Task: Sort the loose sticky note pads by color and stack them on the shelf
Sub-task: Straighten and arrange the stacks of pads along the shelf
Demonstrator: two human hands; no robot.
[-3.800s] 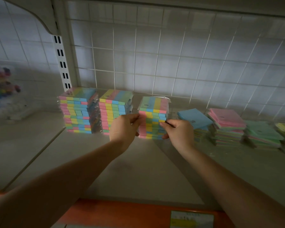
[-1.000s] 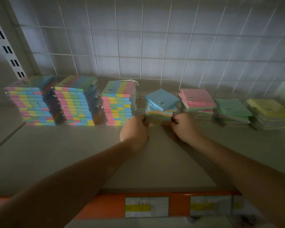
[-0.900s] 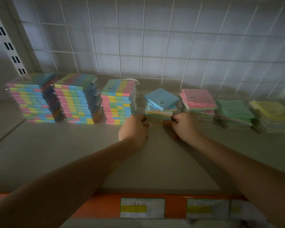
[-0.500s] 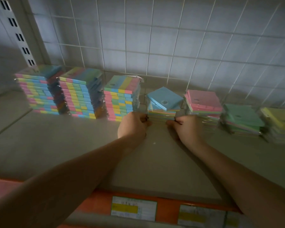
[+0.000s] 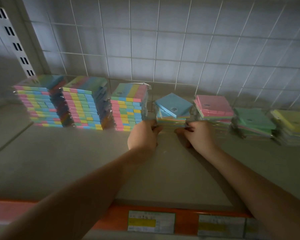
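Observation:
A low stack of wrapped sticky note pads with a crooked blue pad on top (image 5: 173, 108) stands mid-shelf. My left hand (image 5: 143, 134) grips the stack's left bottom edge, and my right hand (image 5: 197, 134) grips its right bottom edge, fingers curled against the wrapping. To the left stand three tall multicolour stacks (image 5: 128, 108), (image 5: 84, 103), (image 5: 39, 103). To the right lie a pink-topped stack (image 5: 213, 106), a green-topped stack (image 5: 253, 120) and a yellow-topped stack (image 5: 291, 123).
The grey shelf board (image 5: 76, 161) stretches in front of the stacks. A wire grid back panel (image 5: 163, 49) closes the rear. An orange price rail (image 5: 185, 220) with labels runs along the front edge. A slotted upright (image 5: 16, 44) stands at the left.
Both hands left the third multicolour stack and moved right to the blue-topped stack. Over the last second they stay at its bottom corners while the view shifts slightly.

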